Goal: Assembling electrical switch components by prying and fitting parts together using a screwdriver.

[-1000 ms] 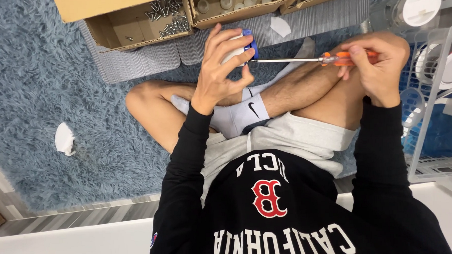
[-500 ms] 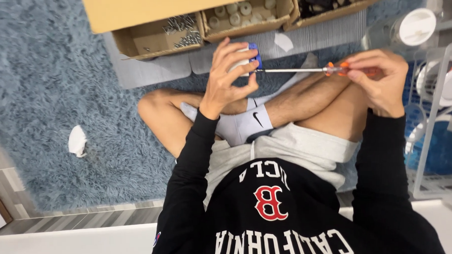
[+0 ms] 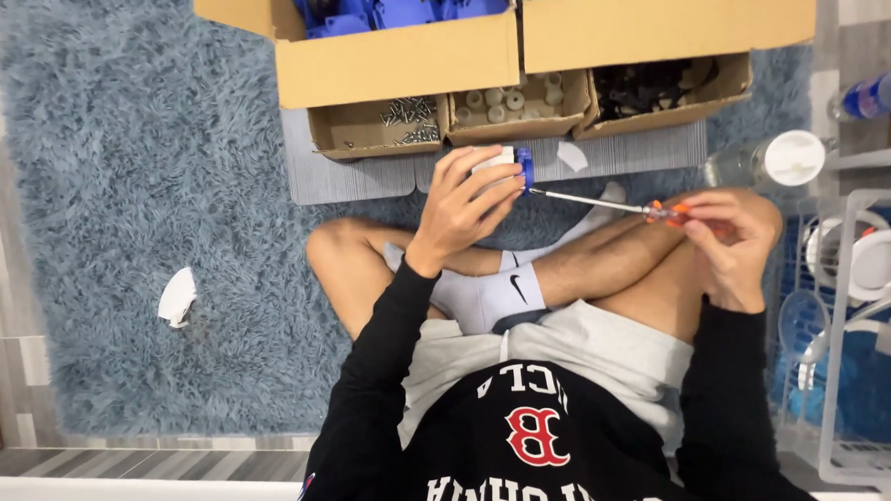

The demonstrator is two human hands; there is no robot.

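I sit cross-legged on a shaggy blue rug. My left hand [image 3: 464,205] grips a small white and blue part [image 3: 515,165] above my knees. My right hand [image 3: 729,236] holds a screwdriver [image 3: 612,206] by its orange handle. The thin metal shaft runs left and its tip meets the blue side of the part. Both sleeves are black.
Open cardboard boxes stand ahead: one with blue parts [image 3: 397,5], small trays of screws [image 3: 377,124], pale round pieces [image 3: 519,100] and black pieces [image 3: 657,85]. A clear bottle [image 3: 768,160] lies at right by a white wire rack [image 3: 862,295]. A white scrap [image 3: 178,296] lies on the rug [image 3: 146,142].
The camera has tilted so the boxes show more fully. My hands keep the same hold, with the screwdriver still against the part; both sit slightly lower in view.
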